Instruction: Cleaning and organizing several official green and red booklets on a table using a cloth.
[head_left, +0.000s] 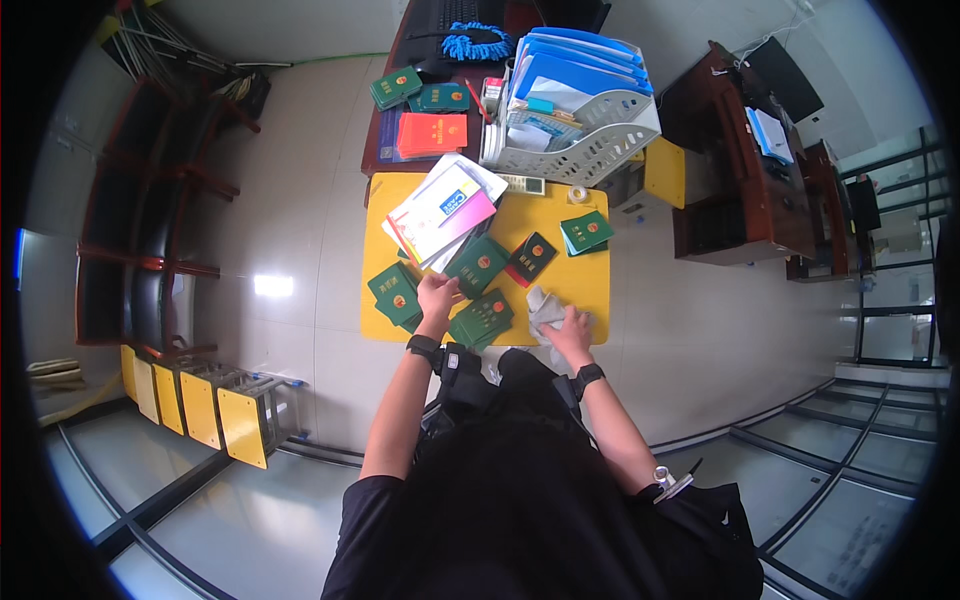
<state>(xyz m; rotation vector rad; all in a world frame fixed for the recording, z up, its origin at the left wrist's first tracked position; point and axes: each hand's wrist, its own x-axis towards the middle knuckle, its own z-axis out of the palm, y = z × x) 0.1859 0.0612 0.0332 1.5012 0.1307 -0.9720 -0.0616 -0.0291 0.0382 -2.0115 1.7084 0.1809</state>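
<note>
My left hand (438, 297) pinches the lower left corner of a large green booklet (477, 264) that bears a red emblem and gold writing. Under my right hand (571, 330) is a crumpled grey cloth (545, 307), gripped at the right front of the yellow tabletop (577, 281). Fanned green booklets (482, 316) lie between the hands; another green stack (394, 292) is left of my left hand. A dark booklet on a red one (531, 259) lies beyond the cloth, with more green booklets (586, 232) to the right. Papers and a card case packet (444, 210) lie behind the held booklet.
Behind the yellow top, a dark red desk holds red booklets (433, 135), green booklets (444, 97), a white file rack (585, 154) with blue folders, and a keyboard. A remote control (524, 184) and tape roll (577, 194) lie near the top's back edge. Yellow stools (241, 427) stand at left.
</note>
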